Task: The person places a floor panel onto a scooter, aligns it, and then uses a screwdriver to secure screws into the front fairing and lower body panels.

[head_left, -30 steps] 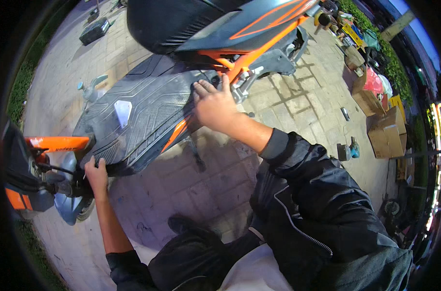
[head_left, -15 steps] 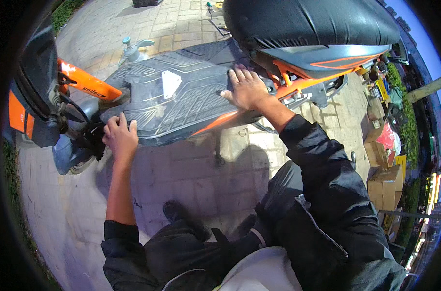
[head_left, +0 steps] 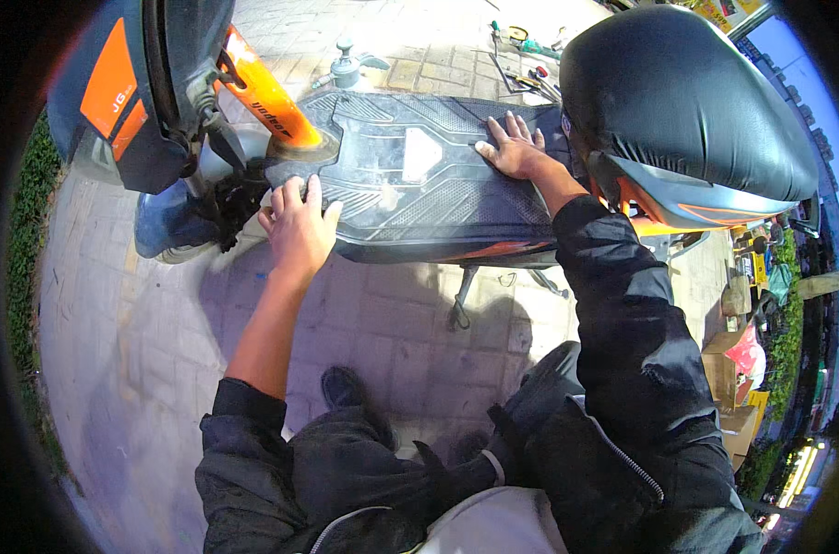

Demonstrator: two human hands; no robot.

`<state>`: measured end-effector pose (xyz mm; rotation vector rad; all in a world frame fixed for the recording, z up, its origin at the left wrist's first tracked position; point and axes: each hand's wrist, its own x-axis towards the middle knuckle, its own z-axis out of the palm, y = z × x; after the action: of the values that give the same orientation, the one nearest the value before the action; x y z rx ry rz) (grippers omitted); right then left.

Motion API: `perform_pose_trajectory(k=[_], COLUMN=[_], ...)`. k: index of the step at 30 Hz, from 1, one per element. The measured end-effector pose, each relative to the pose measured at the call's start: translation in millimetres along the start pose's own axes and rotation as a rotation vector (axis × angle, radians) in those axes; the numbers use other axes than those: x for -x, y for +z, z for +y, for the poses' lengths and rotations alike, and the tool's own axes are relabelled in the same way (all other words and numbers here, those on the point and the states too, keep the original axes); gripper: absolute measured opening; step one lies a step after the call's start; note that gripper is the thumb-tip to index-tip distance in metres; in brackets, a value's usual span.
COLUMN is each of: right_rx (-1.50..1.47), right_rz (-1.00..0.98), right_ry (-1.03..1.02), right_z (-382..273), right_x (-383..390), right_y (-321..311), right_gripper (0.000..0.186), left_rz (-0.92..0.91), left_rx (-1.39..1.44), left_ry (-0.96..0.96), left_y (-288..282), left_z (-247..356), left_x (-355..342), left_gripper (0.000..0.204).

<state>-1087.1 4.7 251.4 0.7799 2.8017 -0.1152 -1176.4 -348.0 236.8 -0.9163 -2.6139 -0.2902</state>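
An orange and grey scooter with a black seat (head_left: pixel 678 102) stands across the view. Its black ridged footboard mat (head_left: pixel 373 138) carries a pale triangular patch (head_left: pixel 419 157). My left hand (head_left: pixel 299 226) rests at the near front corner of the mat, fingers apart and slightly bent, beside the orange front tube (head_left: pixel 272 97). My right hand (head_left: pixel 521 157) lies spread on the mat near the seat, holding nothing. Part of the mat is hidden under both hands.
A pale metal-topped tool (head_left: pixel 344 72) and scattered hand tools (head_left: pixel 539 83) lie beyond the scooter. Cardboard boxes and bags (head_left: pixel 733 379) are piled along the hedge at the right. Another hedge (head_left: pixel 27 277) borders the paving (head_left: pixel 133 351) on the left.
The view has turned, so the scooter now lies higher and more level across it. My right hand has flattened and spread on the mat; my left hand stays at the front corner.
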Motion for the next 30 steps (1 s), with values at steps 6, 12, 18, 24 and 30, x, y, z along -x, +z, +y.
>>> perform_pose_trajectory(k=[6,12,18,24,30], right_rx=[0.006,-0.140,-0.290,-0.194,-0.186], right_rz=[0.021,0.082,0.331,0.588,0.650], right_ry=[0.023,-0.036,-0.449,-0.566,-0.482], right_z=[3,13,-70,-151,-148], right_x=[-3,-1,75,111,104], right_y=[7,4,8,46,66], right_gripper=[0.084,0.092,0.074,0.061,0.057], left_rz=[0.072,0.073,0.071,0.097,-0.270], left_rx=[0.221,0.287,0.383,0.611,0.277], left_ry=[0.088,0.089,0.081,0.079,-0.228], left_y=[3,10,10,26,-8], left_z=[-22,-23,-25,-33,5], left_x=[4,1,-1,-5,-36], left_gripper=[0.052,0.046,0.044,0.037,0.037])
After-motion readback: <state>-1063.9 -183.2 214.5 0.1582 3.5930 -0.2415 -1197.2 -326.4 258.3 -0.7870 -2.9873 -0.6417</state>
